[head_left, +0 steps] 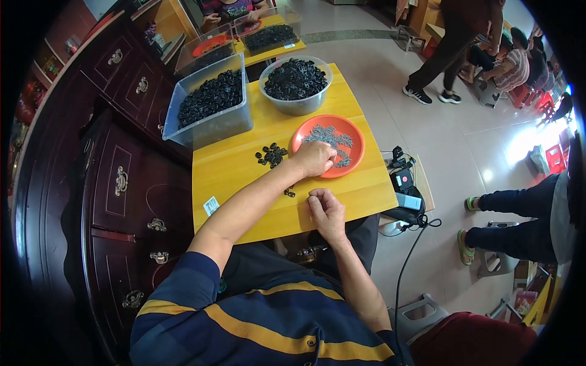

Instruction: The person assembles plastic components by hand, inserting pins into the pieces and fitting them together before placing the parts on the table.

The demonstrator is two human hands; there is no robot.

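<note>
Right hand (328,215) sat over the near edge of the yellow table (369,190), fingers curled in; couldn't tell whether it gripped anything. A few black pieces (290,193) lay just left of it. Left hand (314,158) was farther out, over the near-left part of the orange plate (360,147), fingers bent down and bunched near the small grey parts (329,135) spread there; fingertips too hidden to confirm a grip. Loose black pile (271,155) lay on the table, left of the plate. Beyond: round tub (299,108) behind the plate, rectangular bin (226,131) to its left, both loaded with black parts. Farthest, a person (229,11) sat behind two more clear bins.
</note>
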